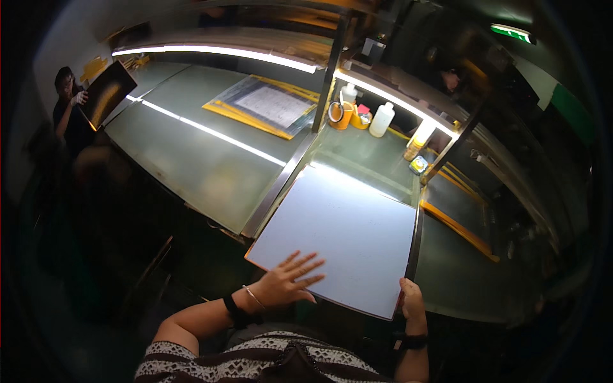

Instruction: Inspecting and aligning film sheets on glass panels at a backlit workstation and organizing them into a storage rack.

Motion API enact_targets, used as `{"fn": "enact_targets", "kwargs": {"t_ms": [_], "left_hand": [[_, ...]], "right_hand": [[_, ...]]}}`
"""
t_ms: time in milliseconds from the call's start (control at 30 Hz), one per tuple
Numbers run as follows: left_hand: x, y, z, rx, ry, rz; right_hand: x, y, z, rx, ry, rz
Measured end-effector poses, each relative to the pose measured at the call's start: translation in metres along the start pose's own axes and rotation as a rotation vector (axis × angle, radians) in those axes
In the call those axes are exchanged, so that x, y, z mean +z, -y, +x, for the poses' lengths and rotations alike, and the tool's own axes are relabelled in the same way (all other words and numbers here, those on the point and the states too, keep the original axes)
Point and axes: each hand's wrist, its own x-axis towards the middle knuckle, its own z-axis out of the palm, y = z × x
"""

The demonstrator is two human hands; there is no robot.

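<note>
A large flat pale-blue panel [345, 236] with a thin orange edge lies in front of me, its far part on a glass-topped bench and its near part out over my lap. My left hand [289, 279] is spread over the panel's near-left part with the fingers apart, palm toward the surface; whether it touches cannot be told. At the near-right corner, my right hand [412, 299] grips the panel's side edge, thumb uppermost. Some of the right fingers are hidden behind that edge.
White bottles [382, 119], an orange tub [340, 115] and a tape roll [335, 112] stand at the back. Yellow-edged frames lie on the left bench [191, 153] and at right [460, 210]. Metal posts [329, 76] divide the bench. At far left, a person holds a dark panel [110, 94].
</note>
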Motion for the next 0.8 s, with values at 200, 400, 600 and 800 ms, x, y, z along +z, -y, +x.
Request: {"fn": "enact_targets", "kwargs": {"t_ms": [200, 400, 600, 800], "left_hand": [[-0.043, 0.033, -0.111, -0.757, -0.656, 0.319], [-0.002, 0.031, -0.346, -1.964, -0.755, 0.218], [0.078, -0.019, -0.455, -2.421, -0.481, -0.084], [0.121, 0.030, -0.455, -2.208, -0.555, -0.043]], "right_hand": [[-0.037, -0.014, 0.028, -0.035, 0.002, -0.315], [-0.048, 0.012, 0.039, -0.171, -0.082, -0.753], [0.041, 0.077, 0.003, -0.231, 0.037, -1.333], [0.094, 0.086, -0.024, -0.310, 0.111, -1.318]]}}
